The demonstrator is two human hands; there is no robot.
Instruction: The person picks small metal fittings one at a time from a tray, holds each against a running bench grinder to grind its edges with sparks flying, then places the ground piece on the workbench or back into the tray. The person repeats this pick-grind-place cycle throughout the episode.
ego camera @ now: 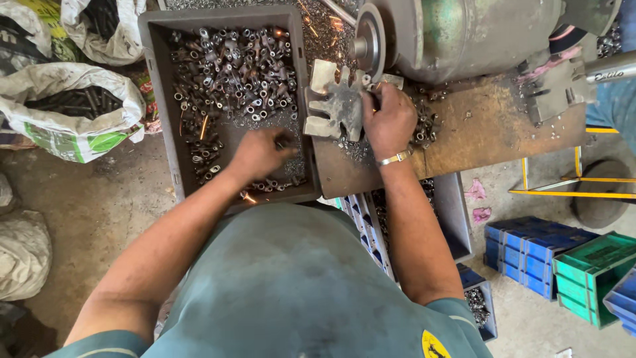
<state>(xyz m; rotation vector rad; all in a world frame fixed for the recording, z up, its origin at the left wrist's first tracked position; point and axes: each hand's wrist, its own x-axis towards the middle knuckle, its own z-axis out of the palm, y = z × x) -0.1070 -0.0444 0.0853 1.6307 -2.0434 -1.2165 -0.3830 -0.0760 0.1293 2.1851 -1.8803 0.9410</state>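
My left hand point(260, 152) reaches into a grey plastic tray point(154, 59) full of small dark metal parts point(232, 73), with its fingers curled around a few of them near the tray's lower right corner. My right hand point(389, 118) rests on the wooden bench point(490, 126), fingers pinched on a small metal part held at a worn metal rest plate point(334, 99). Just above it is the grinding wheel point(370, 40) of a green bench grinder point(457, 33). A metal bracelet sits on my right wrist.
White sacks point(69, 109) holding dark metal rods lie on the floor at left. Blue point(530, 252) and green point(589, 272) plastic crates stand at lower right. A yellow metal frame point(550, 189) stands right of the bench, and a grey bin of parts point(450, 212) sits under it.
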